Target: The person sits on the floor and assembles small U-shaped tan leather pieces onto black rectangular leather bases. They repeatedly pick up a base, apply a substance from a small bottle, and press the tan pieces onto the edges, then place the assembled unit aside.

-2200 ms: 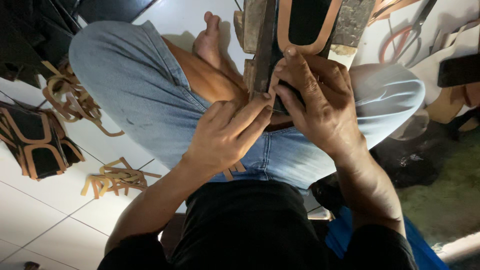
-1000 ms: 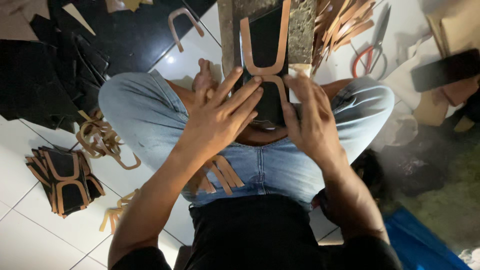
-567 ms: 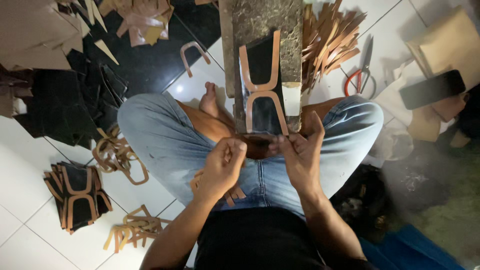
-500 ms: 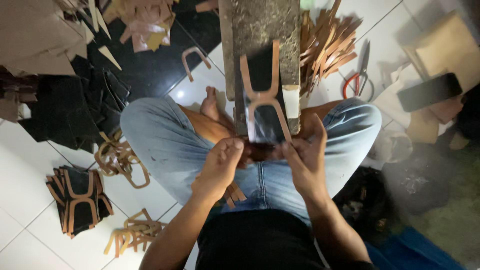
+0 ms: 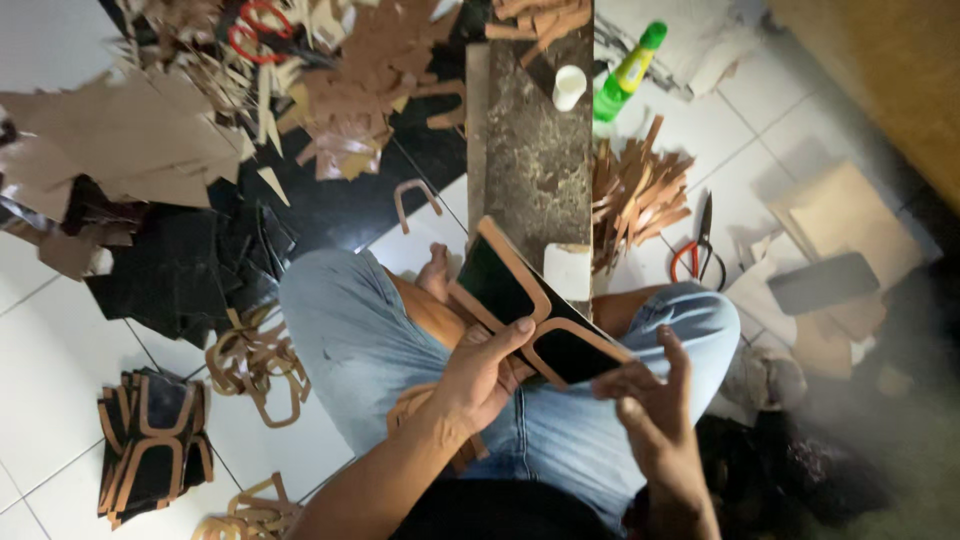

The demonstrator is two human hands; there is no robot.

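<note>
A black leather piece (image 5: 505, 290) with a tan Y-shaped strap glued on it is lifted over my lap, tilted from upper left to lower right. My left hand (image 5: 482, 372) grips its near edge, thumb on the tan strap. My right hand (image 5: 648, 393) is under its lower right end, fingers spread and touching the edge. Behind it stands a long dark stone slab (image 5: 530, 150), where a white block (image 5: 567, 270) lies at the near end. I sit cross-legged in blue jeans (image 5: 350, 340).
A stack of finished black-and-tan pieces (image 5: 152, 440) lies at the left on the white tiles, with loose tan straps (image 5: 255, 360) beside it. Tan strips (image 5: 630, 195), red-handled scissors (image 5: 697, 250), a green bottle (image 5: 628, 75) and a white cup (image 5: 568, 87) are near the slab.
The black-and-tan piece has come off the slab and now tilts over my lap in my left hand. My right hand has opened under its end. The camera has pulled back.
</note>
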